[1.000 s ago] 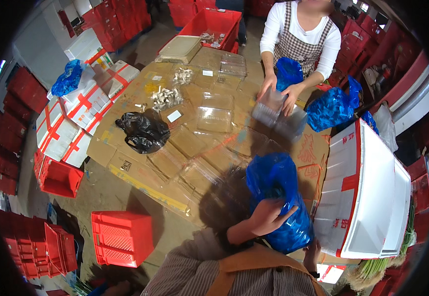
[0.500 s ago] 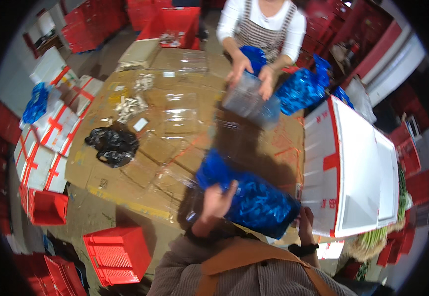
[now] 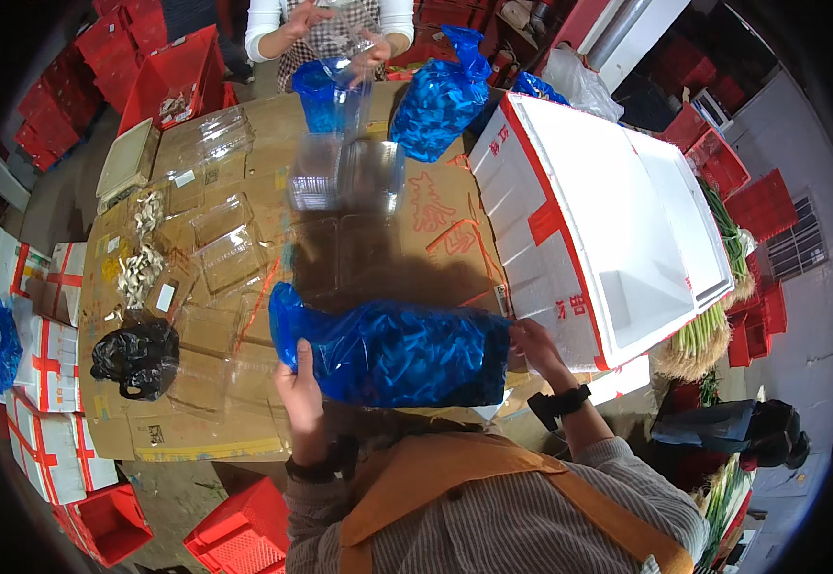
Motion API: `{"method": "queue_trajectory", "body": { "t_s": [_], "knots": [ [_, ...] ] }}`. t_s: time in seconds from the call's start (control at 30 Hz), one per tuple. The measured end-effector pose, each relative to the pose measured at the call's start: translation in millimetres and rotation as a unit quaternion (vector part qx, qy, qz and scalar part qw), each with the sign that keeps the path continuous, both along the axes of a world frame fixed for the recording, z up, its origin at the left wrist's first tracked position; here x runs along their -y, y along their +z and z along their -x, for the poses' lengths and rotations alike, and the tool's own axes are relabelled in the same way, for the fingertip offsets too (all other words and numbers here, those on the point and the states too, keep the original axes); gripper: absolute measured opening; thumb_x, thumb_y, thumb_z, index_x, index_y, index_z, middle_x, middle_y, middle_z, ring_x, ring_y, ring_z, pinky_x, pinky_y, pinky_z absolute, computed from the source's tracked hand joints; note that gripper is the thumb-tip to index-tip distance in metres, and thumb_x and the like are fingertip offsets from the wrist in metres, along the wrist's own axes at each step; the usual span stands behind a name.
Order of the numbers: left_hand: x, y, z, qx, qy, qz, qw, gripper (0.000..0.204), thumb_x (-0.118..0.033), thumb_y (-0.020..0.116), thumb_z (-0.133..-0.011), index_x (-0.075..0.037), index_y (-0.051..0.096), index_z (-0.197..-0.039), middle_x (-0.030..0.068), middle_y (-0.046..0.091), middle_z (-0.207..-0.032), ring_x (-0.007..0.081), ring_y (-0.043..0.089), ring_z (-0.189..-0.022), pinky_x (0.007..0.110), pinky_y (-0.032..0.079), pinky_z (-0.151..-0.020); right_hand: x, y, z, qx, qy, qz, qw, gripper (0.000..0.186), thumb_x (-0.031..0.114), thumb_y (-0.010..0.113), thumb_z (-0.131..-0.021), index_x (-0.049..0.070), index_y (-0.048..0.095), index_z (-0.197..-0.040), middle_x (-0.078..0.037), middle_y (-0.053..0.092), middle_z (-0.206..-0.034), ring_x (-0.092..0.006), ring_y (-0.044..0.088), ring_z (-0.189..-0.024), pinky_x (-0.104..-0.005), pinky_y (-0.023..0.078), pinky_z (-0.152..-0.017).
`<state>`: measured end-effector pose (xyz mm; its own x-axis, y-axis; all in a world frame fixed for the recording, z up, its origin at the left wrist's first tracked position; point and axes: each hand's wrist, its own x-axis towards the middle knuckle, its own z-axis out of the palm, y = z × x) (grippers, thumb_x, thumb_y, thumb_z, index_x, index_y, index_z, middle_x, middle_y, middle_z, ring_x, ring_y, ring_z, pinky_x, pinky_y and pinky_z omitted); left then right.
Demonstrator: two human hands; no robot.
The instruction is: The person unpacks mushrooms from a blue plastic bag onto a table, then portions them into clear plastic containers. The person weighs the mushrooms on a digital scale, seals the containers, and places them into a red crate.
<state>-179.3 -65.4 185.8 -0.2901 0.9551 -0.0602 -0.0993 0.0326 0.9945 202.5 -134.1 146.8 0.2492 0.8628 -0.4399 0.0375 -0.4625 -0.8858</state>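
Note:
A long blue plastic bag point(image 3: 402, 359), filled with small pale pieces seen through it, lies sideways along the table's near edge, held by both of my hands. My left hand point(image 3: 298, 387) grips its gathered left end, thumb up. My right hand point(image 3: 534, 349) grips its right end, beside a white foam box with red tape point(image 3: 536, 249). Beyond the bag, clear plastic trays point(image 3: 225, 258) lie on the cardboard tabletop point(image 3: 445, 239), with mushroom piles point(image 3: 137, 273) and a black bag point(image 3: 134, 354) at the left.
Across the table a co-worker point(image 3: 297, 43) lifts clear containers above a stack point(image 3: 344, 172). Blue bags point(image 3: 435, 110) stand at the back. Foam boxes point(image 3: 48, 373) and red crates point(image 3: 234, 521) surround the table's left and front. Bundles of greens point(image 3: 689, 340) lie at the right.
My blue bag has tipped from upright to horizontal, my hands now at its two ends. The view has swung rightward. The co-worker has lifted containers off the stack.

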Motion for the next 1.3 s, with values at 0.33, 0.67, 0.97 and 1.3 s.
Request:
{"method": "queue_trajectory", "body": {
  "t_s": [0.33, 0.67, 0.97, 1.3],
  "knots": [
    [-16.9, -0.2, 14.2, 0.108, 0.040, 0.025, 0.993, 0.022, -0.023, 0.056, -0.092, -0.003, 0.063, -0.086, -0.0060, 0.054, -0.073, 0.0027, 0.042, -0.064, 0.019, 0.035, -0.058, -21.9, -4.6, -2.2, -0.018, 0.009, -0.012, 1.000, 0.016, 0.023, 0.051, -0.093, 0.009, 0.059, -0.098, 0.002, 0.055, -0.080, -0.0074, 0.052, -0.071, -0.0231, 0.045, -0.062],
    [-27.7, -20.0, 28.1, 0.155, 0.057, 0.027, 0.986, 0.025, -0.022, 0.057, -0.091, 0.000, 0.063, -0.100, 0.0001, 0.062, -0.089, 0.0073, 0.053, -0.075, 0.021, 0.044, -0.069, -14.6, -35.5, 10.4, -0.058, -0.026, -0.111, 0.992, 0.022, 0.026, 0.049, -0.094, 0.007, 0.057, -0.087, 0.006, 0.049, -0.073, -0.0038, 0.043, -0.066, -0.0190, 0.037, -0.061],
    [-32.9, -30.5, 31.3, 0.159, 0.091, 0.022, 0.983, 0.026, -0.023, 0.058, -0.090, -0.001, 0.061, -0.103, 0.0006, 0.063, -0.086, 0.0062, 0.053, -0.074, 0.021, 0.043, -0.067, -22.0, -47.1, 26.4, 0.113, -0.084, -0.157, 0.978, 0.034, 0.026, 0.043, -0.094, 0.005, 0.049, -0.068, 0.002, 0.045, -0.059, -0.0074, 0.043, -0.057, -0.0252, 0.037, -0.052],
    [-35.0, -19.0, 45.1, 0.165, 0.082, -0.061, 0.981, 0.014, -0.014, 0.054, -0.092, -0.004, 0.062, -0.096, -0.0011, 0.063, -0.087, 0.0048, 0.054, -0.075, 0.020, 0.043, -0.070, 4.0, 17.3, 37.2, 0.008, -0.063, -0.339, 0.939, 0.038, 0.027, 0.041, -0.095, 0.005, 0.050, -0.066, 0.000, 0.048, -0.065, -0.0109, 0.042, -0.062, -0.0278, 0.033, -0.057]
  ]
}}
